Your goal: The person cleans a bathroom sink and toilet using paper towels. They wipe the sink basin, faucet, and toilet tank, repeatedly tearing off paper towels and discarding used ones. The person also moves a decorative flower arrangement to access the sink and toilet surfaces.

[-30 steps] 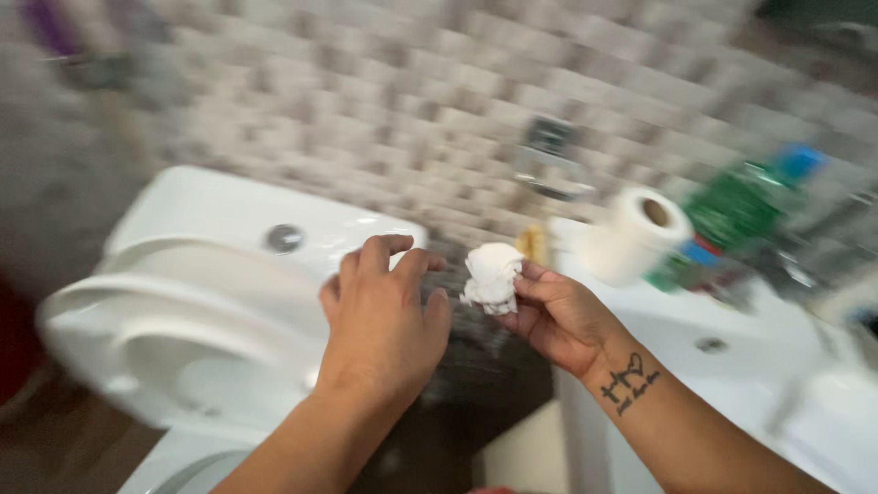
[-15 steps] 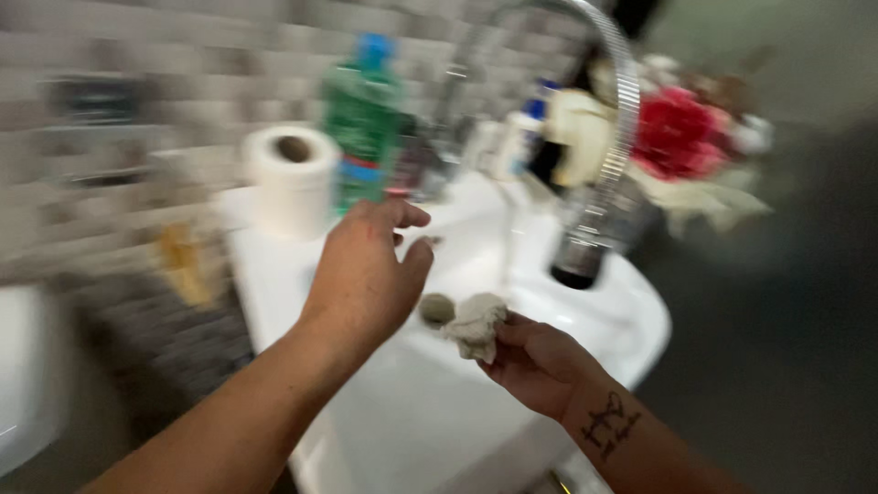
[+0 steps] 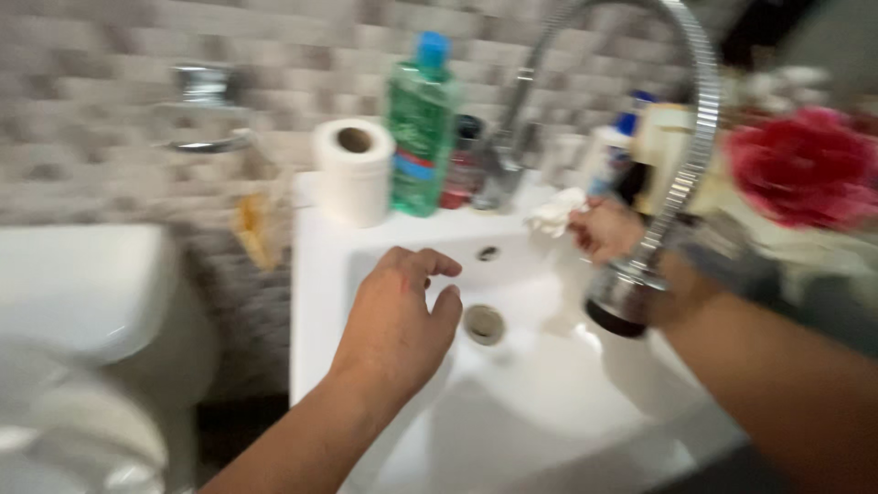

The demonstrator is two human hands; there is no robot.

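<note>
1. Grey-and-cream mosaic tiles [image 3: 302,55] line the bathroom wall behind a white sink [image 3: 320,302]; a white toilet [image 3: 73,302] sits beside it at the left edge.
2. Nearest, the left hand [image 3: 398,325] hovers palm-down over the basin, fingers [image 3: 430,265] loosely spread and holding nothing; the drain [image 3: 484,324] lies just beside its fingertips.
3. Farther back on the right, the right hand [image 3: 605,229] reaches behind the curved chrome faucet hose [image 3: 686,146]; its fingers pinch a crumpled white tissue [image 3: 554,213] above the basin's back rim.
4. Along the back ledge stand a toilet paper roll [image 3: 353,169] and a green bottle [image 3: 421,128] with a blue cap, close together; blurred small bottles [image 3: 608,151] and a red flower [image 3: 803,165] sit farther right.
</note>
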